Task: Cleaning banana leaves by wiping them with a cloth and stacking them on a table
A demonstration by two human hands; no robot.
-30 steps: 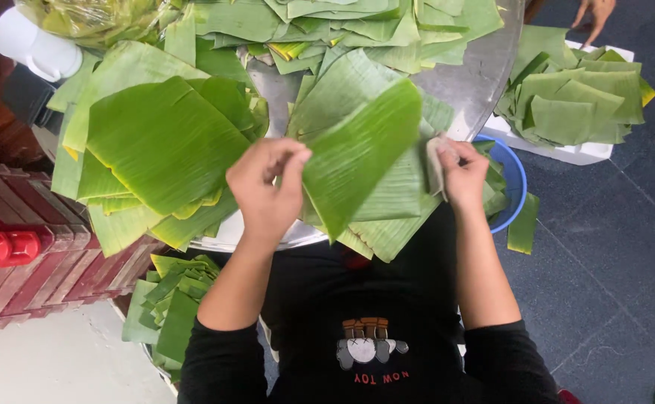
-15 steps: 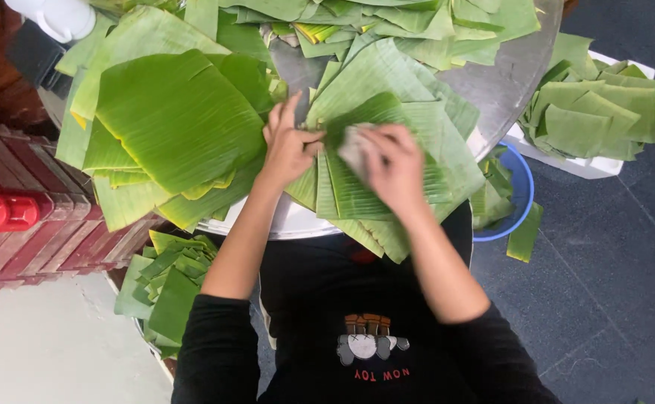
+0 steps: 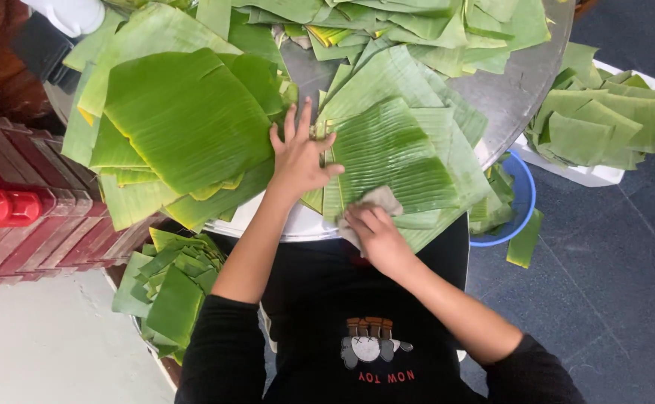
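- Nearest us, at about six o'clock on the round grey metal worktop [image 3: 518, 82], our right hand [image 3: 376, 236] is curled over a crumpled pale grey cloth [image 3: 376, 203], fingers pinching it against the near edge of the leaf.
- The broad ribbed green banana leaf [image 3: 387, 153] we are working on lies flat on top of a pile of similar leaves, just beyond the cloth, towards twelve o'clock from the right hand.
- Our left hand [image 3: 301, 157] sits at ten o'clock from the cloth, fingers spread wide and palm pressed flat on the leaf's left edge, forearm running straight back to us.
- Risk, as we judge it: the leaf overhangs the worktop's near rim, so a hard stroke across the ribs could split it or drag it off; the spread left hand is the only thing pinning it.
- At nine o'clock a stack of larger bright green leaves [image 3: 185, 120] also overhangs the rim and could slide if nudged by the left wrist.
- Farther, at two o'clock, a blue plastic basin [image 3: 528, 206] sits on the floor, and beyond it a white tray [image 3: 589, 176] piled with cut leaf pieces.
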